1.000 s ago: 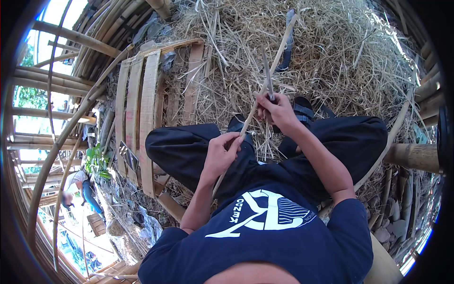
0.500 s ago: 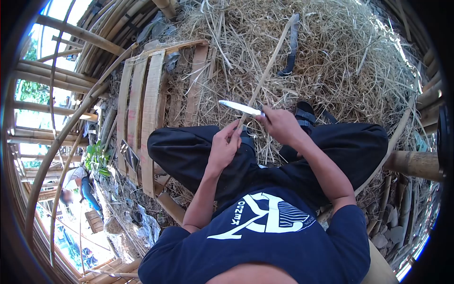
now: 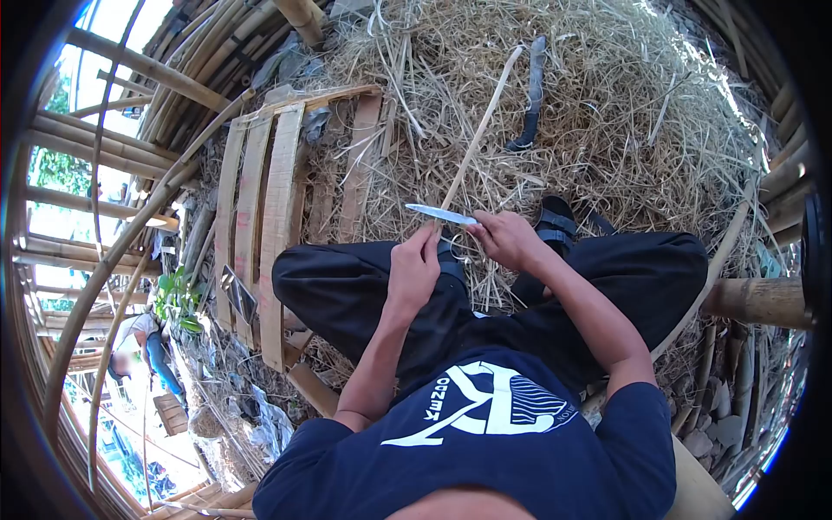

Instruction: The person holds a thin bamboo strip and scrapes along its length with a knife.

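Observation:
My left hand (image 3: pixel 414 267) pinches the near end of a long, thin bamboo strip (image 3: pixel 482 126), which slants away from me over the shavings. In my right hand (image 3: pixel 505 239) is a knife (image 3: pixel 439 213), gripped by its handle, most of which the fingers hide. The blade points left and lies across the strip just beyond my left fingertips. Both hands are close together above my crossed legs. Beyond them, a dark, narrow tool with a greyish end (image 3: pixel 532 94) lies on the shavings.
A heap of pale shavings (image 3: pixel 624 130) spreads ahead. On the left stands a slatted wooden pallet (image 3: pixel 282 199) with a dark flat item (image 3: pixel 237 293) on it. Bamboo poles (image 3: pixel 113 212) form a wall at left; a thick bamboo pole (image 3: pixel 754 302) is at right. Another person (image 3: pixel 143 347) is outside.
The bamboo strip has shifted, its far end now lower and further left. My right hand and the knife have moved slightly nearer to me, and the blade has turned.

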Demonstrator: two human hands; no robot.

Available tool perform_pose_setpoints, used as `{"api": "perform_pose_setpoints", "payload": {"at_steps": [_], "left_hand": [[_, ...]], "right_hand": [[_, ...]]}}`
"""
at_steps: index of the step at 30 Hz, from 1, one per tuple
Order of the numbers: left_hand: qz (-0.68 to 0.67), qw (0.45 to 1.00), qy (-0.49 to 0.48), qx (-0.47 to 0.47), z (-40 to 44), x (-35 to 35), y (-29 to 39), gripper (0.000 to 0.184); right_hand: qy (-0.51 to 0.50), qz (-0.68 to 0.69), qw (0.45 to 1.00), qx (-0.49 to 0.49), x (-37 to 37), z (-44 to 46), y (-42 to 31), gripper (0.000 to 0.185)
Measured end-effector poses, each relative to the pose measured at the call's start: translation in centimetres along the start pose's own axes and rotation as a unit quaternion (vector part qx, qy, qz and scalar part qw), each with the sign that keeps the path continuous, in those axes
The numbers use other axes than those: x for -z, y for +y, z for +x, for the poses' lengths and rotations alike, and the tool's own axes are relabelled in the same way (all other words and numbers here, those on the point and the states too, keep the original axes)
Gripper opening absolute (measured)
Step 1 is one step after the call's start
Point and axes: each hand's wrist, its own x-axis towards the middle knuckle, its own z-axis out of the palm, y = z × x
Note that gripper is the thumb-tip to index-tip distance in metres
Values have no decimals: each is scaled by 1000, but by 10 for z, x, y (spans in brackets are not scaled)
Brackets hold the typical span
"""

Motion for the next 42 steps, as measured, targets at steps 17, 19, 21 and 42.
{"api": "perform_pose_setpoints", "payload": {"at_steps": [17, 19, 21, 42], "left_hand": [[34, 998, -11, 53, -25, 28, 16, 26], [60, 998, 8, -9, -16, 21, 9, 27], [107, 992, 28, -64, -10, 17, 6, 28], [9, 1000, -14, 26, -8, 22, -17, 29]], "right_hand": [[-5, 65, 989, -130, 35, 19, 18, 36], [-68, 99, 988, -102, 22, 9, -8, 38], [-66, 53, 994, -64, 13, 3, -19, 41], [115, 122, 984, -63, 9, 17, 26, 39]]}}
